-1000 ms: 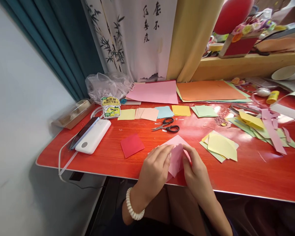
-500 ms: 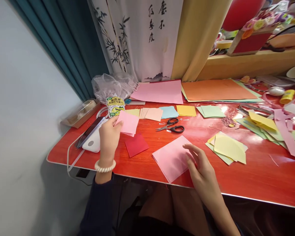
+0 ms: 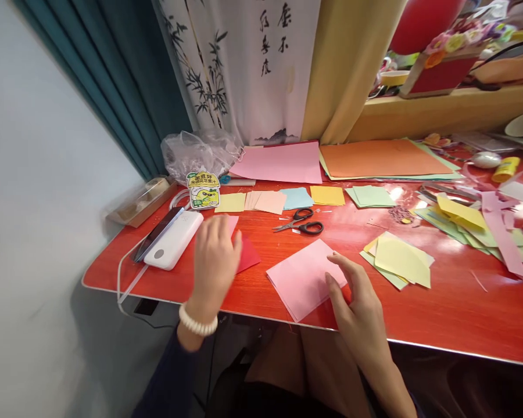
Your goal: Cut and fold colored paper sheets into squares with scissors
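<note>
The left hand [image 3: 215, 261] partly hides red paper [image 3: 248, 256], the right hand [image 3: 361, 306] pink sheets [image 3: 303, 281].

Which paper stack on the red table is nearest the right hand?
The pink stack by the front edge of the table: the right hand is at its right corner, while the yellow-topped stack lies apart, further right.

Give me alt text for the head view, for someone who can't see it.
An open right hand is at the right corner of stacked pink paper on a red table. The left hand, blurred, partly hides a red square and another pink piece; whether it grips anything is unclear. Beyond lie scissors and coloured papers.
</note>
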`<state>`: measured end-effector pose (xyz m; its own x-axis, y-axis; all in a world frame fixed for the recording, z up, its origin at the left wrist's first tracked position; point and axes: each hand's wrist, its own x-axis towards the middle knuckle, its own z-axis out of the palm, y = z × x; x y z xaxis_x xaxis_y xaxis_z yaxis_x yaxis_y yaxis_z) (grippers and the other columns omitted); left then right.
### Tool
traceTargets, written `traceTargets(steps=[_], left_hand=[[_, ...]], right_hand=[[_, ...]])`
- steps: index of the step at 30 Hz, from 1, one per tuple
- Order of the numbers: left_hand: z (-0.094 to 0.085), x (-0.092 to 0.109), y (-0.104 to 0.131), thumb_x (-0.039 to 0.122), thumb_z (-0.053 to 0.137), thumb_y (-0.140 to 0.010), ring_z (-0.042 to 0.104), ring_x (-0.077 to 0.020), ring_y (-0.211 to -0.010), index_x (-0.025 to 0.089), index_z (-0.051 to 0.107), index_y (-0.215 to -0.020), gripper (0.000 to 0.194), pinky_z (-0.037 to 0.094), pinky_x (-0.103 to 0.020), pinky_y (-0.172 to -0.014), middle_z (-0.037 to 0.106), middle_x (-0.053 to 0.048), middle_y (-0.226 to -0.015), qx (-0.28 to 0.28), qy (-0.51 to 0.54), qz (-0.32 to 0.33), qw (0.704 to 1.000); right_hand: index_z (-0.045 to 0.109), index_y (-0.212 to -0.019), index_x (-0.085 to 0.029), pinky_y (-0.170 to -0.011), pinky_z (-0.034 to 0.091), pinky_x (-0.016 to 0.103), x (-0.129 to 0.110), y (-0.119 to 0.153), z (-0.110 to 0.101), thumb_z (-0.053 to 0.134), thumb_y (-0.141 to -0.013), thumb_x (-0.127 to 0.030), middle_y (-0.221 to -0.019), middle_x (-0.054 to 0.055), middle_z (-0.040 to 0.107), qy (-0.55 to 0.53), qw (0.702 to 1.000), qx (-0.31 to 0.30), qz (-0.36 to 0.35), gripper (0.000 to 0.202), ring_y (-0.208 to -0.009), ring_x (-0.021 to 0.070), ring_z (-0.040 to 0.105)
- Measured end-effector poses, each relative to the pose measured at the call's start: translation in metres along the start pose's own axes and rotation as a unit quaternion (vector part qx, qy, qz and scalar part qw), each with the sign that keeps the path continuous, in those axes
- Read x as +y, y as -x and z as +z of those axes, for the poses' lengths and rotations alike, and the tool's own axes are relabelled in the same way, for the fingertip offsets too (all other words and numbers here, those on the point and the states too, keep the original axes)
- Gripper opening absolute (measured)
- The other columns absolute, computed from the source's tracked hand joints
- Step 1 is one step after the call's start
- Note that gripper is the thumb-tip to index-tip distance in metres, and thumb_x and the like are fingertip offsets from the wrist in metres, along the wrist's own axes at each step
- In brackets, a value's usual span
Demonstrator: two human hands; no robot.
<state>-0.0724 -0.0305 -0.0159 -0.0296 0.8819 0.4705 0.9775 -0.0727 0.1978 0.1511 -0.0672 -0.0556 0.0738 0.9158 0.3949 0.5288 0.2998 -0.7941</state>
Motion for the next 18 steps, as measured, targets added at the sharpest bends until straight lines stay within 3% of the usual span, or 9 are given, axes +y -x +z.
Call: traceTargets(steps=[3,6,8,13,18], left_hand=[[0.007,0.031,0.042,0.036,0.048,-0.090,0.044,-0.0278,-0.129,0.013,0.047,-0.128,0.045,0.037,-0.051,-0.107,0.052,-0.015,-0.135,-0.063,0.065,0.110,0.990],[0.009,0.058,0.070,0.049,0.049,-0.088,0.040,-0.0316,-0.131,0.005,0.039,-0.134,0.065,0.039,-0.052,-0.106,0.047,-0.021,-0.138,-0.107,0.059,0.150,0.981],[0.008,0.068,0.077,0.053,0.048,-0.086,0.041,-0.0335,-0.130,0.003,0.041,-0.133,0.069,0.044,-0.051,-0.102,0.048,-0.023,-0.137,-0.102,0.053,0.176,0.978],[0.002,0.065,0.077,0.046,0.047,-0.089,0.054,-0.0330,-0.120,0.007,0.058,-0.118,0.050,0.054,-0.045,-0.091,0.059,-0.021,-0.126,-0.061,0.051,0.233,0.969],[0.000,0.052,0.080,0.034,0.050,-0.091,0.058,-0.0303,-0.115,0.008,0.062,-0.113,0.036,0.055,-0.041,-0.090,0.064,-0.017,-0.120,-0.040,0.056,0.279,0.958]], right_hand=[[0.048,-0.122,-0.020,-0.098,0.043,0.047,0.009,-0.002,-0.009,0.043,-0.093,-0.028,-0.125,0.013,0.055,0.077,0.996,0.011,-0.045,0.030,-0.120,0.0262,0.049],[0.052,-0.118,-0.017,-0.096,0.044,0.050,0.019,-0.012,-0.019,0.040,-0.094,-0.033,-0.124,0.016,0.057,0.141,0.987,-0.027,-0.066,0.031,-0.118,0.0298,0.051],[0.053,-0.117,-0.015,-0.094,0.044,0.053,0.023,-0.022,-0.021,0.040,-0.093,-0.036,-0.121,0.019,0.059,0.178,0.980,-0.057,-0.061,0.035,-0.116,0.0329,0.053],[0.057,-0.115,-0.013,-0.085,0.048,0.053,0.021,-0.037,-0.018,0.045,-0.089,-0.038,-0.109,0.018,0.062,0.219,0.970,-0.097,-0.030,0.037,-0.105,0.0353,0.056],[0.057,-0.117,-0.017,-0.076,0.052,0.043,0.022,-0.039,-0.031,0.053,-0.086,-0.045,-0.106,0.014,0.062,0.129,0.977,-0.165,0.035,0.042,-0.091,0.0291,0.064]])
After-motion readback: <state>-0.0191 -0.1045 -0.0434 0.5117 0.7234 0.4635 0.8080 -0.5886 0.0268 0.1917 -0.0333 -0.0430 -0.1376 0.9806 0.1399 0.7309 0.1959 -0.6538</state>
